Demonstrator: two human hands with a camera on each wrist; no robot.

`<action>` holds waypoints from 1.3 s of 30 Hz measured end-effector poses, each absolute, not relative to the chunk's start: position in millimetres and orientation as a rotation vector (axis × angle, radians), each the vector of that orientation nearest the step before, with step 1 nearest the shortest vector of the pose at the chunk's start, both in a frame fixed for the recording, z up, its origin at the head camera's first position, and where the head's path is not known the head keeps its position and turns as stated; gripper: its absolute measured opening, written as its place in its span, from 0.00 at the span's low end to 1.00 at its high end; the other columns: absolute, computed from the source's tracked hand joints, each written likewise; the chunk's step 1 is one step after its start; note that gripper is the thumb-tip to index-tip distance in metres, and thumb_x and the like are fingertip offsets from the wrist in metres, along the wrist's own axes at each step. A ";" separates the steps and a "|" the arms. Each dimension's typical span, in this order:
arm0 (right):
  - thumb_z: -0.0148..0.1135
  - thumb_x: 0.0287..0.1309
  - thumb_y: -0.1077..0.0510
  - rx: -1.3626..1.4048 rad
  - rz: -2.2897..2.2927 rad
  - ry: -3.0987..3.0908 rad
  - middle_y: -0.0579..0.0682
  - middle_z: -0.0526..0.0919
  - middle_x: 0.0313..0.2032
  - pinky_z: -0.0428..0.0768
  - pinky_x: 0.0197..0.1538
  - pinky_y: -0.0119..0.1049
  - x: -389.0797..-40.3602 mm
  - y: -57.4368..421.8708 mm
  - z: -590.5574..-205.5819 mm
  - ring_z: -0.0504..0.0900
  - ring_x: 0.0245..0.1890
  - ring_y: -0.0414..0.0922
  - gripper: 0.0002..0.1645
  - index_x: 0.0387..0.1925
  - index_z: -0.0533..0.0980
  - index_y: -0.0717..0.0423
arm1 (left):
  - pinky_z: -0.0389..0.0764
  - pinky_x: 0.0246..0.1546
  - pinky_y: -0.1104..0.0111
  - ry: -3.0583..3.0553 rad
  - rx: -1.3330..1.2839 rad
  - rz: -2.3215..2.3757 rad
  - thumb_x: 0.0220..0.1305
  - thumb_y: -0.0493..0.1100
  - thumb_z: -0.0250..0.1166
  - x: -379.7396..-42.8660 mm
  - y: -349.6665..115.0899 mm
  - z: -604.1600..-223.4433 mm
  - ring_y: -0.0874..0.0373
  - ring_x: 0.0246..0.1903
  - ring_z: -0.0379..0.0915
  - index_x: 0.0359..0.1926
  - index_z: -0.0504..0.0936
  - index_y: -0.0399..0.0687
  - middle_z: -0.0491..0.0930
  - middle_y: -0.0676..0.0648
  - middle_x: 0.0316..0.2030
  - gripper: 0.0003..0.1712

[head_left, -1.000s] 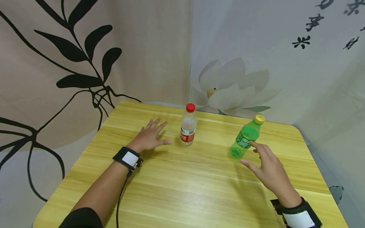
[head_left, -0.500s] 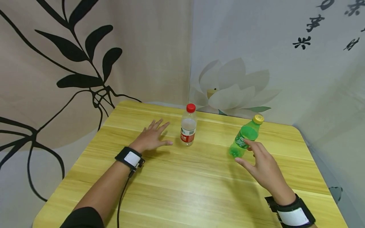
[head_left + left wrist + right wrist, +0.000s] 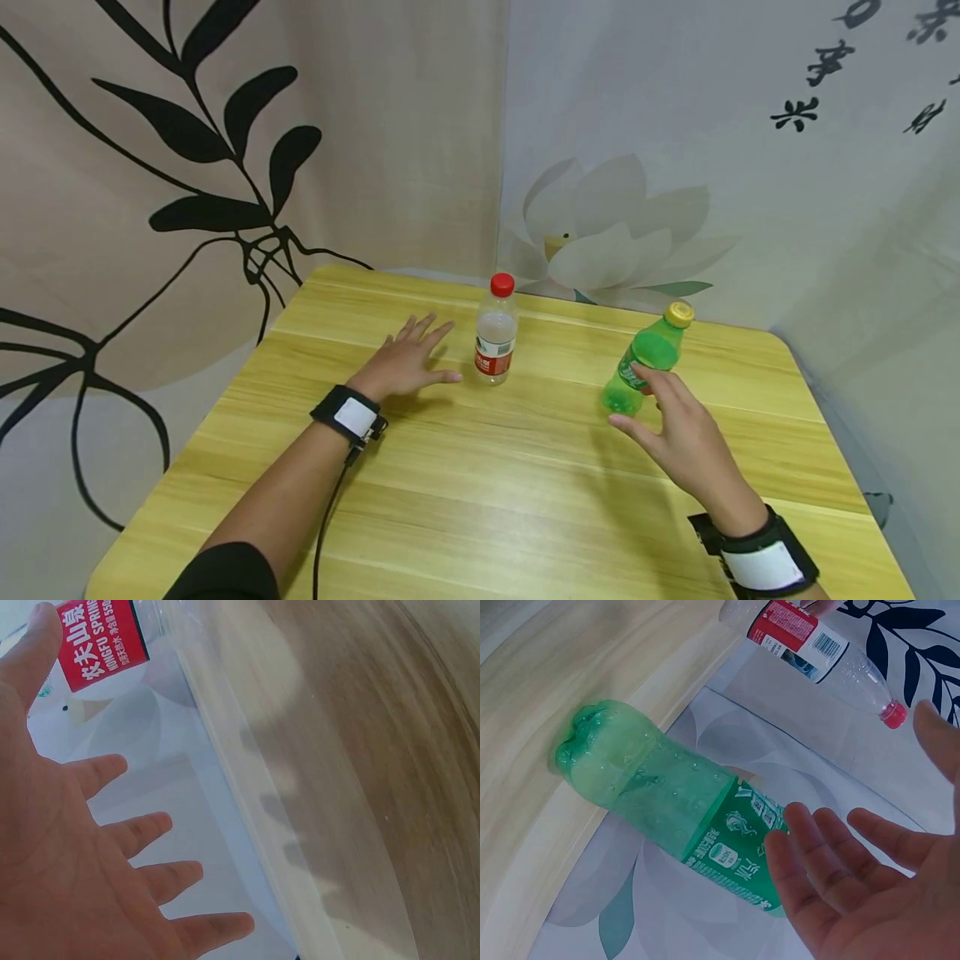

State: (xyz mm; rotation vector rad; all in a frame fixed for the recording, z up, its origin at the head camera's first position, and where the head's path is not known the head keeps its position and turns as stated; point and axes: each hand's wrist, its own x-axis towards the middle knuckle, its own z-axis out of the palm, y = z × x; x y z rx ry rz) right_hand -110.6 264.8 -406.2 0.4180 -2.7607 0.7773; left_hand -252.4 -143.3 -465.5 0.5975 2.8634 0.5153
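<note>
A clear water bottle with a red cap and a red-and-white label stands toward the back of the wooden table. Just left of it my left hand is spread, palm toward the bottle, thumb nearest its base; the left wrist view shows nothing in the palm. To the right stands a green soda bottle with a yellow cap and green label. My right hand is on its near side, thumb and fingers apart. The fingertips overlap the label in the right wrist view, and the thumb is off the bottle.
Both bottles stand on a yellow wood-grain table. Behind it hang printed cloths, one with a lotus flower, one with dark leaves. A black cable runs from the left wrist strap over the table.
My right hand has moved left along the near side of the green bottle. My left hand has shifted slightly right, closer to the water bottle. Both bottles stay about where they were.
</note>
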 end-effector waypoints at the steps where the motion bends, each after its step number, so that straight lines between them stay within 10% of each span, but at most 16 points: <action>1: 0.74 0.63 0.45 0.420 0.785 -2.761 0.57 0.76 0.61 0.82 0.51 0.57 -110.9 264.2 -406.2 0.80 0.56 0.56 0.45 0.73 0.66 0.58 | 0.47 0.71 0.27 2.862 0.598 0.512 0.59 0.85 0.55 -252.4 -142.9 -465.4 0.35 0.81 0.32 0.84 0.47 0.67 0.40 0.44 0.84 0.61; 39: 0.69 0.64 0.36 0.453 0.888 -2.830 0.56 0.66 0.75 0.75 0.64 0.63 -113.7 243.4 -403.6 0.70 0.72 0.60 0.52 0.79 0.59 0.51 | 0.62 0.72 0.37 2.753 0.655 0.730 0.64 0.73 0.66 -260.8 -115.3 -466.2 0.37 0.80 0.46 0.85 0.43 0.60 0.39 0.44 0.84 0.61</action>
